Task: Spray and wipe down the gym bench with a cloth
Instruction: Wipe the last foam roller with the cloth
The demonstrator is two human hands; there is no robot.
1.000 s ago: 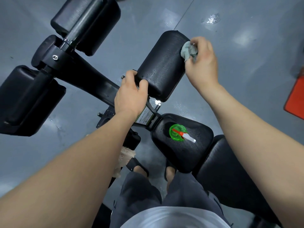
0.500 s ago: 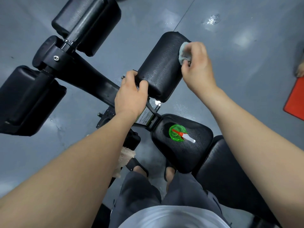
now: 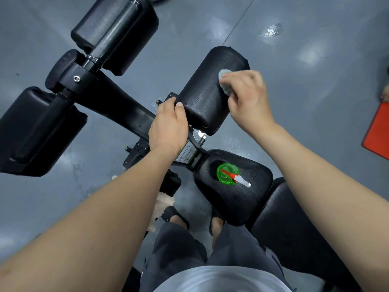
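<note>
Cloth (image 3: 223,80), pale grey and bunched up, is lying against the upper right side of a black foam roller pad (image 3: 202,91) near the centre of the frame. The right hand (image 3: 249,102) is gripping it with curled fingers and pressing it onto the pad; most of the cloth is hiding under the fingers. The left hand (image 3: 168,127) is clasping the lower left end of the same pad, with its fingers wrapping over the edge and the thumb lying on top. The pad's surface is glistening with small droplets.

Below the hands, a green spray bottle (image 3: 228,173) with a red and white nozzle is standing on the black seat pad (image 3: 237,205), well apart from both hands. A second, larger black pad (image 3: 294,218) is sitting just beside the seat pad toward the lower right. A black frame beam (image 3: 126,106) is running from the roller pad toward the upper left, where two more roller pads (image 3: 113,32) are sticking out to either side. A printed label (image 3: 186,153) is showing on the frame just beside the left wrist.

A beige towel (image 3: 163,204) is lying on the grey floor (image 3: 315,102) beside the person's sandalled feet. A red mat (image 3: 379,131) is showing at the right edge.
</note>
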